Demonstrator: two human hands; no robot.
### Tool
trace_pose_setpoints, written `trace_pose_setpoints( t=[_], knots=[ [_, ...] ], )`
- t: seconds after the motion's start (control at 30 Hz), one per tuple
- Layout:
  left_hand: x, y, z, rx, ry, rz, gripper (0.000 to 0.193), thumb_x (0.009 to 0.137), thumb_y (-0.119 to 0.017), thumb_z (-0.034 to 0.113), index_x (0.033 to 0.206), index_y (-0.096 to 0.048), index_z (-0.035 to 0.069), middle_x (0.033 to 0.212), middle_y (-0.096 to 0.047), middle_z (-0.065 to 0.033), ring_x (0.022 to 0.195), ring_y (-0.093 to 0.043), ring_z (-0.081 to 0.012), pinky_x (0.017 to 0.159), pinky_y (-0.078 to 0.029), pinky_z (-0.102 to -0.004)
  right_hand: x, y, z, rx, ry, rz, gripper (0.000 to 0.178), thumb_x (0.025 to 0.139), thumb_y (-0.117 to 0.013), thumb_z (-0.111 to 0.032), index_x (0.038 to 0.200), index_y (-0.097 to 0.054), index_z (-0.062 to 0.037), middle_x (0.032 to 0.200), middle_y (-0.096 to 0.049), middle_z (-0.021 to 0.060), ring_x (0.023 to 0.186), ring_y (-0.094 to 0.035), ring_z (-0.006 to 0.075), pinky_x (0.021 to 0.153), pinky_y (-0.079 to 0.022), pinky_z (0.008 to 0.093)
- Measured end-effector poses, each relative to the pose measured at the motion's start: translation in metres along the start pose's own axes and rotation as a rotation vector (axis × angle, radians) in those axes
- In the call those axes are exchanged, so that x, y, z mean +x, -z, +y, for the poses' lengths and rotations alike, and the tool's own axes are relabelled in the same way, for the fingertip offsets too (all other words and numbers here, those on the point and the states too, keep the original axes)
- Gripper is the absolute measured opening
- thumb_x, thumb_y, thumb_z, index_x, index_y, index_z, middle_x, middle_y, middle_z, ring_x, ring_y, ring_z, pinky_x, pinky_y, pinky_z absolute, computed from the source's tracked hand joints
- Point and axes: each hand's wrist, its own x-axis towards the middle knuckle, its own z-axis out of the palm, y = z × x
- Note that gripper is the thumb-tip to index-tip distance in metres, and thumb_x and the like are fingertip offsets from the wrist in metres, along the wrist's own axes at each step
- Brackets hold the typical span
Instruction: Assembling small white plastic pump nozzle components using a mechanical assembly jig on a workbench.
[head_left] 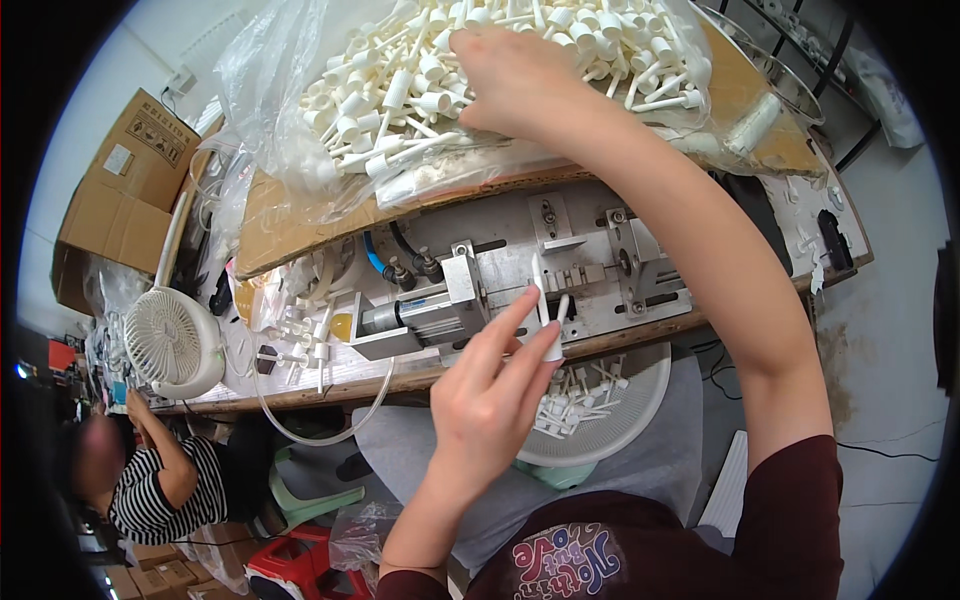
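Left grip (500,370) pinching a white part (552,330) at the jig (560,270); seat upright. Right grip (505,75) closing, holding unclear, in the bagged pile (400,90); take one only.

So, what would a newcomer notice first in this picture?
First, the clear bag heaped with white plastic parts at the top, where the right hand digs in. Next, at the centre, the left hand holds a white piece at the metal jig. A white fan stands at the left.
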Motion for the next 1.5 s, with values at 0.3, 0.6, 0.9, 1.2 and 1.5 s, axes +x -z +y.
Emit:
trace_pose_setpoints(
  t=[0.3,0.6,0.9,1.2,1.5],
  knots=[
    [-0.004,-0.025,-0.005,0.267,-0.108,-0.125,0.03,0.075,-0.078,0.005,0.105,-0.073,0.003,0.126,-0.069,-0.0116,0.078,-0.07,-0.02,0.067,-0.054,-0.0312,0.015,0.0,-0.001,-0.064,0.097,-0.234,0.038,0.073,-0.075,-0.019,0.106,-0.061,-0.0072,0.106,-0.066,0.011,0.101,-0.068,0.0306,0.084,-0.056,0.043],
    [0.007,-0.024,-0.005,0.319,-0.112,-0.173,0.03,0.075,-0.078,0.008,0.105,-0.073,0.004,0.124,-0.07,-0.0087,0.063,-0.065,-0.0193,0.059,-0.051,-0.0302,-0.017,0.009,0.029,0.084,0.283,-0.08,0.021,0.077,-0.069,-0.01,0.097,-0.064,-0.0063,0.097,-0.068,0.0072,0.088,-0.067,0.0292,0.077,-0.053,0.0423],
    [0.004,-0.027,-0.01,0.29,-0.118,-0.101,0.031,0.075,-0.08,0.011,0.105,-0.074,0.007,0.124,-0.071,-0.0052,0.056,-0.061,-0.0192,0.057,-0.051,-0.0298,-0.03,0.019,0.057,0.265,0.16,0.114,0.011,0.085,-0.071,-0.015,0.091,-0.073,-0.0058,0.091,-0.07,0.0041,0.074,-0.065,0.0197,0.067,-0.051,0.0313],
    [0.007,-0.004,-0.01,-0.016,-0.165,-0.181,0.037,0.074,-0.085,0.021,0.107,-0.074,0.007,0.117,-0.073,-0.0079,0.069,-0.069,-0.0193,0.062,-0.053,-0.0287,-0.116,0.034,0.044,1.035,-0.01,0.22,0.032,0.088,-0.075,-0.011,0.118,-0.069,-0.0004,0.104,-0.07,0.0089,0.097,-0.069,0.0129,0.084,-0.055,0.0271],
    [0.114,0.026,-0.055,0.262,-0.214,0.319,0.028,0.083,-0.077,0.01,0.112,-0.074,0.008,0.113,-0.073,-0.0082,0.103,-0.067,-0.025,0.091,-0.051,-0.0348,-0.225,0.024,-0.001,0.652,0.109,0.082,0.029,0.077,-0.079,-0.001,0.102,-0.066,0.0021,0.126,-0.066,0.0176,0.1,-0.071,0.0261,0.087,-0.057,0.0336]
  ],
)
